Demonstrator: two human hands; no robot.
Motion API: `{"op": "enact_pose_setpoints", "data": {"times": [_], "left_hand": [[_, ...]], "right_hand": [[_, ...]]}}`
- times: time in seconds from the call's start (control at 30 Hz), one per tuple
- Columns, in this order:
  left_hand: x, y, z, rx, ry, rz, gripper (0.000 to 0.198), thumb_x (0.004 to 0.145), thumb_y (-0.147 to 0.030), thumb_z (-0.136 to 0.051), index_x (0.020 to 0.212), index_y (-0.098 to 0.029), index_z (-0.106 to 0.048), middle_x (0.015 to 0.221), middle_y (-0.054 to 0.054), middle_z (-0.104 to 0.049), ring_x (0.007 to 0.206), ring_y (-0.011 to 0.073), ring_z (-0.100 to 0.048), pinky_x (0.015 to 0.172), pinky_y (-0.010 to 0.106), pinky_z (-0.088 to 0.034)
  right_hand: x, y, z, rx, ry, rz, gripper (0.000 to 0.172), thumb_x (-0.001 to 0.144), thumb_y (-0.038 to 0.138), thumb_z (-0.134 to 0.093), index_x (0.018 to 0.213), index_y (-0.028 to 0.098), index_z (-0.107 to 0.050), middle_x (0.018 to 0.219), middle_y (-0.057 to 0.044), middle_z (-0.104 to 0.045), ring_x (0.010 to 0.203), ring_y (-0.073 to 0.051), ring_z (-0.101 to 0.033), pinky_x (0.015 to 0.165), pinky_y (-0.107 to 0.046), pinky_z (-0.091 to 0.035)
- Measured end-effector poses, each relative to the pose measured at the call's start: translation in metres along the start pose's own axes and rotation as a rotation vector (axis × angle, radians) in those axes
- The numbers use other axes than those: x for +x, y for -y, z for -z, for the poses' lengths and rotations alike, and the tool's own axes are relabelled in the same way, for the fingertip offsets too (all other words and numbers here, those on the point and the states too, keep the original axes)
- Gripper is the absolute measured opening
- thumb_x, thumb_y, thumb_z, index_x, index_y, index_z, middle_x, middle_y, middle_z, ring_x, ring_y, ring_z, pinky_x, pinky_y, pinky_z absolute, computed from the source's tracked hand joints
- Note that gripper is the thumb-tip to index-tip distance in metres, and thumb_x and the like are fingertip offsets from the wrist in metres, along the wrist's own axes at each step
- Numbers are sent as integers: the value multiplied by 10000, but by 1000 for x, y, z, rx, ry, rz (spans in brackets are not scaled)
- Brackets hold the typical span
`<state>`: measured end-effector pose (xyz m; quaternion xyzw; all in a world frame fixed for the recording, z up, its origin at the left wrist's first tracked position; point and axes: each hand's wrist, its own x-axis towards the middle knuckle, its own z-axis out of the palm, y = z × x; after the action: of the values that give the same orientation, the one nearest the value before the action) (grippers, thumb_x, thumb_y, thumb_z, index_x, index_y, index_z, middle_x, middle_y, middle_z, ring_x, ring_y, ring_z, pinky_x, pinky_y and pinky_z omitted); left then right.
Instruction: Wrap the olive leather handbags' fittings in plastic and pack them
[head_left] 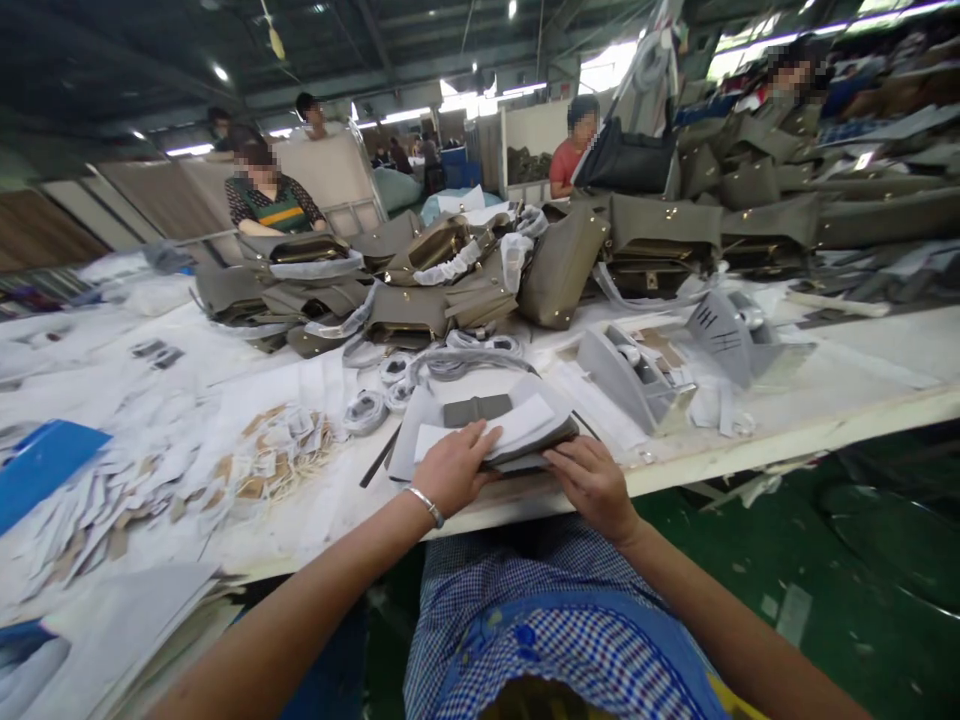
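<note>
At the table's front edge lies a flat, olive-grey leather-look piece (534,450) with a white sheet (517,424) on top. My left hand (454,468) grips its left end, fingers over the white sheet and the near edge. At the other end, the fingers of my right hand (596,487) are closed on the near right corner. Underneath is a pale grey sheet (409,440). A small folded olive-grey piece (477,409) sits just beyond the white sheet. Both sets of fingertips are partly hidden.
Olive-grey handbags (566,260) are heaped across the back. Wrapped coiled straps (366,411) lie nearer. Tags with strings (277,450) and a blue folder (49,465) are on the left. Grey stands (622,375) are on the right. A co-worker (274,200) is across the table.
</note>
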<state>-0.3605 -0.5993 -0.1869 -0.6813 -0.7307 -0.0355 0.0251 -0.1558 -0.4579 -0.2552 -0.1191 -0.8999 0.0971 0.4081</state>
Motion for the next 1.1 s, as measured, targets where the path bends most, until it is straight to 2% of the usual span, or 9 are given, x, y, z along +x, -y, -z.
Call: {"op": "enact_pose_setpoints", "data": {"times": [0.2,0.3,0.47,0.57,0.73,0.83,0.93,1.0,1.1], "left_hand": [[-5,-9,-23,78,-90,32,524,897,-240,-494,1401,-205,-356,1459,173,-399,1323,291,-413,1057,459,-386],[-6,-10,-26,111,-97,46,540,901,-169,-451,1421,-237,-322,1471,169,-381,1331,285,-404,1063,455,-377],[-2,-29,-22,158,-82,82,589,852,-64,-429,1402,-260,-347,1482,168,-361,1357,304,-358,1064,526,-344],[10,-51,-21,149,-105,114,454,872,-194,-464,1323,-155,-437,1492,184,-338,1389,332,-282,1088,618,-255],[24,-65,-32,123,-144,155,431,925,-283,-416,1347,-193,-424,1405,171,-472,1316,313,-409,1077,626,-270],[22,-61,-42,128,-183,145,455,945,-256,-375,1400,-263,-370,1429,128,-457,1332,293,-397,1086,603,-275],[18,-57,-50,140,-225,149,458,949,-246,-376,1407,-265,-372,1436,111,-453,1343,283,-385,1098,587,-268],[17,-57,-53,149,-254,148,460,950,-249,-390,1409,-268,-374,1434,108,-456,1339,280,-392,1103,581,-262],[18,-57,-54,160,-288,138,472,944,-266,-422,1413,-274,-370,1421,109,-472,1324,278,-415,1106,571,-264]], "right_hand": [[21,0,34,-39,151,147,542,880,171,-563,1383,319,-427,1346,-32,-550,1296,-240,-441,1114,-518,-314],[37,-9,33,-86,309,179,554,883,149,-548,1396,303,-410,1425,-40,-462,1362,-262,-342,1146,-560,-206],[26,-29,7,-21,294,138,419,927,137,-460,1300,314,-534,1268,-13,-615,1232,-207,-511,1108,-478,-319],[17,-32,1,7,254,85,415,927,130,-448,1281,322,-553,1266,-9,-617,1217,-205,-526,1092,-472,-343],[17,-27,10,93,236,82,418,922,132,-457,1297,299,-539,1291,-21,-598,1247,-207,-497,1094,-462,-363],[8,-18,22,176,93,-98,349,917,187,-491,1246,264,-578,1277,-50,-600,1228,-212,-511,1091,-444,-386],[-9,-8,30,246,-40,-516,337,908,291,-515,1236,231,-566,1235,-87,-610,1100,-225,-601,998,-421,-485],[-19,-5,31,347,21,-719,401,891,345,-528,1270,215,-526,1211,-97,-620,1011,-221,-643,898,-385,-550],[-23,-5,29,440,167,-815,488,858,368,-554,1310,196,-486,1157,-100,-642,925,-215,-664,809,-361,-579]]}}
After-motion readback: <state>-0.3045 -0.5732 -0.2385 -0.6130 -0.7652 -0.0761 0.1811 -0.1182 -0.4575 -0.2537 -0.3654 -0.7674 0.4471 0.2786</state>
